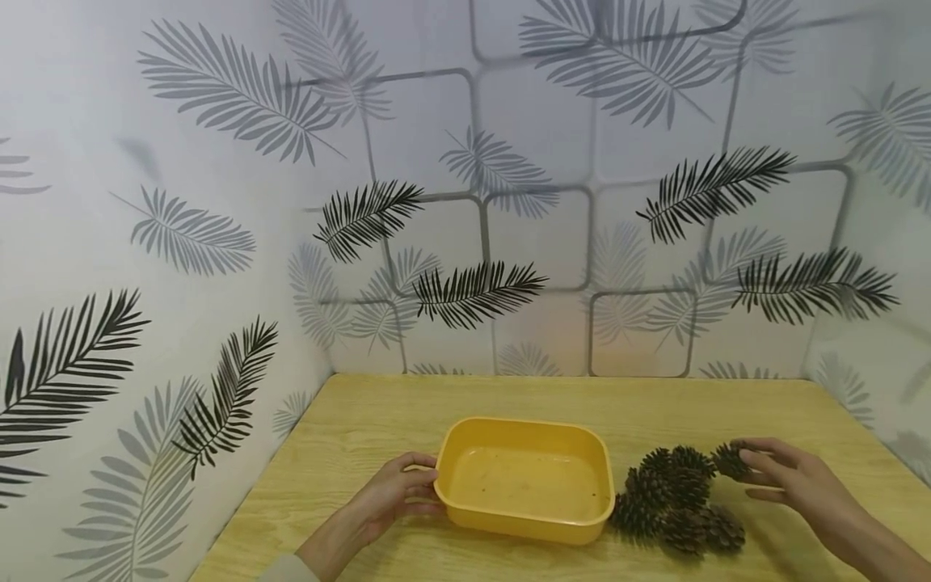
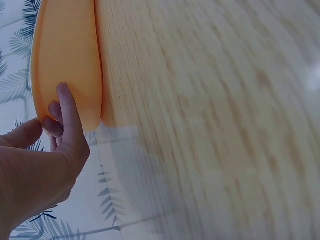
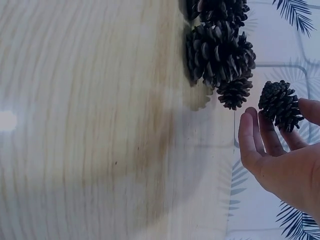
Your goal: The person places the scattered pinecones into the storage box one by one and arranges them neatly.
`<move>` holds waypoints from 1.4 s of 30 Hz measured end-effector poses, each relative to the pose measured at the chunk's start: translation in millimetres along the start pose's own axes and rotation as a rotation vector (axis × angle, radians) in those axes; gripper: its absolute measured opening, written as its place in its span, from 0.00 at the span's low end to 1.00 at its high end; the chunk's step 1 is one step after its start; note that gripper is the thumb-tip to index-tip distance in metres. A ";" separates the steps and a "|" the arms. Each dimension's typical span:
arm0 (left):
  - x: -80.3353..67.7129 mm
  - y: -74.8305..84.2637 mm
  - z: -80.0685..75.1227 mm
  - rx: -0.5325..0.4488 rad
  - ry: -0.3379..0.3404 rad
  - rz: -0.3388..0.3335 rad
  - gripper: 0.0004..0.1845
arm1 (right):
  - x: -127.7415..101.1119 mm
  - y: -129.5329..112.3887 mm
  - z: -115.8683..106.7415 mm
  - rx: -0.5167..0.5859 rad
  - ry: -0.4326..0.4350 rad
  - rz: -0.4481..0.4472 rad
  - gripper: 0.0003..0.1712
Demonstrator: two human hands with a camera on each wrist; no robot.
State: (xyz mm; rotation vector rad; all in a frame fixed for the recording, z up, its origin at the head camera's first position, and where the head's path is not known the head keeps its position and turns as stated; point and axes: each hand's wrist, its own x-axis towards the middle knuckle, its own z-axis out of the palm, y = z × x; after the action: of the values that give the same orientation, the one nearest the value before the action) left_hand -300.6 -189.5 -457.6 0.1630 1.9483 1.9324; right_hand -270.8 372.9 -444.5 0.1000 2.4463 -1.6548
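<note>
My left hand [image 1: 396,495] is at the left end of a yellow plastic tub [image 1: 524,529]. In the left wrist view its thumb meets the rim while bent fingers [image 2: 70,115] lie against the outer wall. My right hand [image 1: 800,477] pinches a brown pine cone [image 3: 280,105] between thumb and fingers, held up off the table. Left of that hand, right beside the tub, several pine cones [image 1: 669,493] lie in a heap. The tub's inner floor shows only small dark specks.
Everything stands on a light wooden table [image 1: 378,396]. A wall [image 1: 538,323] with a feather-leaf pattern rises along the table's back edge, and another patterned wall [image 1: 218,315] stands at the left.
</note>
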 end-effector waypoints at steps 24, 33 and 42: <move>0.1 -0.4 -0.5 -0.057 -0.011 0.007 0.22 | 3.4 -24.4 24.2 0.074 -0.013 -0.121 0.36; 0.1 -2.0 -2.3 -0.062 -0.018 0.019 0.23 | 7.3 -38.5 35.9 0.065 0.007 -0.175 0.36; 0.3 -5.0 -3.3 -0.079 -0.027 0.019 0.25 | 11.2 -52.6 46.1 0.089 -0.007 -0.225 0.31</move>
State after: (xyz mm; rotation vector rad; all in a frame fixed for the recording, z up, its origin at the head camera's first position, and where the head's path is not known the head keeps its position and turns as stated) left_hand -301.1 -192.7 -462.7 0.1854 1.8560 2.0053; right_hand -284.8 309.9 -415.3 -0.1750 2.4545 -1.8498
